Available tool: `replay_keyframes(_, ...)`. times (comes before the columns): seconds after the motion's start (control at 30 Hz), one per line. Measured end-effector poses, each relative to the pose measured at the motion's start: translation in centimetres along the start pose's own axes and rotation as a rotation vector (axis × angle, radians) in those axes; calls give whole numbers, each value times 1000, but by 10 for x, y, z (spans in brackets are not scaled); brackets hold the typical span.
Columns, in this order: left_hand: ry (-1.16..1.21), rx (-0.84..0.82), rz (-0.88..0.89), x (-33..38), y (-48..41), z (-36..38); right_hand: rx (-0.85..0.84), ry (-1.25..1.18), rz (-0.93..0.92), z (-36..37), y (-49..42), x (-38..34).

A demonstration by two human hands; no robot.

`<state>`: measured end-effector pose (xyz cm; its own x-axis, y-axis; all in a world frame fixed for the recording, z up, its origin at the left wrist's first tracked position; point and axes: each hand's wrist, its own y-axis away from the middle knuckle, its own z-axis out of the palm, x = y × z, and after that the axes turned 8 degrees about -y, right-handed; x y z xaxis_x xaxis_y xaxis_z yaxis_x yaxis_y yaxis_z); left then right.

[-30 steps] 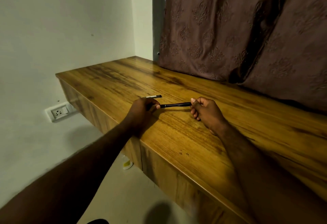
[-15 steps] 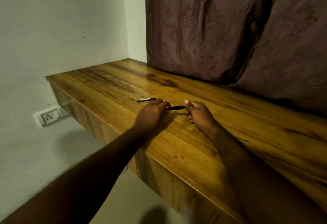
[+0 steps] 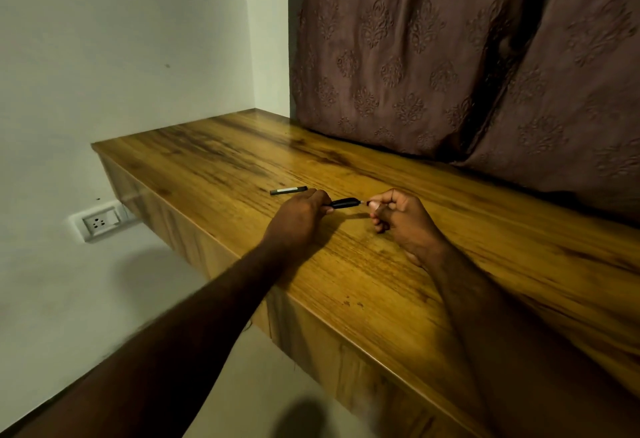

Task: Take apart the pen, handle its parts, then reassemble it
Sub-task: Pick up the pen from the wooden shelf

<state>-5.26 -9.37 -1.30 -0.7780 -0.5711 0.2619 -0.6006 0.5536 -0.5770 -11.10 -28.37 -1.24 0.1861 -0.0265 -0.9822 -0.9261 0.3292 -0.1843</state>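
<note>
Gripping the black pen barrel (image 3: 343, 202) over the worktop (image 3: 381, 292), the left hand (image 3: 301, 210) curls round one end while the right hand (image 3: 398, 216) pinches the tip. Best to pull straight along its axis, without bending. A detached pen part (image 3: 288, 190) lies just beyond the left hand.

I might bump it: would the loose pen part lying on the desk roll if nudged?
Probably: the loose pen part looks slim and round, lying flat on the glossy desk. Likely light and stiff too, given its thin, straight shape.
</note>
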Motion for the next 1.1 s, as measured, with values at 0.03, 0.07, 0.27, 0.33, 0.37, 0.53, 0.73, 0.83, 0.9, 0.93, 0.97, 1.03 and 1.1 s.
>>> replay_keyframes(0.03, 5, -10, -7, 1, 0, -1, -4, -17, 1, -1, 0, 0)
replay_keyframes(0.07, 8, -18, -14, 1, 0, 0, -14, -25, 0, -1, 1, 0)
replay_keyframes(0.27, -21, -19, -35, -3, -3, 3, -21, -100, 11, -2, 2, -3)
replay_keyframes(0.33, -36, -22, -52, -6, -4, 5, 3, -111, 10, -2, 2, -3)
replay_keyframes(0.37, -45, -19, -56, -7, -4, 5, 17, -109, 6, -2, 1, -2)
replay_keyframes(0.53, -35, -1, -85, -7, -2, 4, 121, 73, -58, -1, -3, 4)
replay_keyframes(0.73, -163, -85, -103, -6, -4, 2, 225, 646, -268, -7, -6, 7)
replay_keyframes(0.83, -182, -102, -84, -8, -3, 2, 240, 719, -281, -9, -6, 6)
replay_keyframes(0.9, -167, -105, -71, -11, -3, 3, 224, 765, -291, -8, -7, 6)
replay_keyframes(0.93, -158, -111, -52, -13, -3, 4, 218, 779, -293, -6, -7, 6)
replay_keyframes(0.97, -142, -120, -32, -15, -3, 5, 215, 782, -290, -5, -8, 7)
replay_keyframes(1.03, -88, -131, -15, -15, -3, 6, 217, 773, -270, -4, -7, 7)
replay_keyframes(1.1, -65, -126, -14, -14, -4, 5, 213, 791, -255, -2, -5, 6)
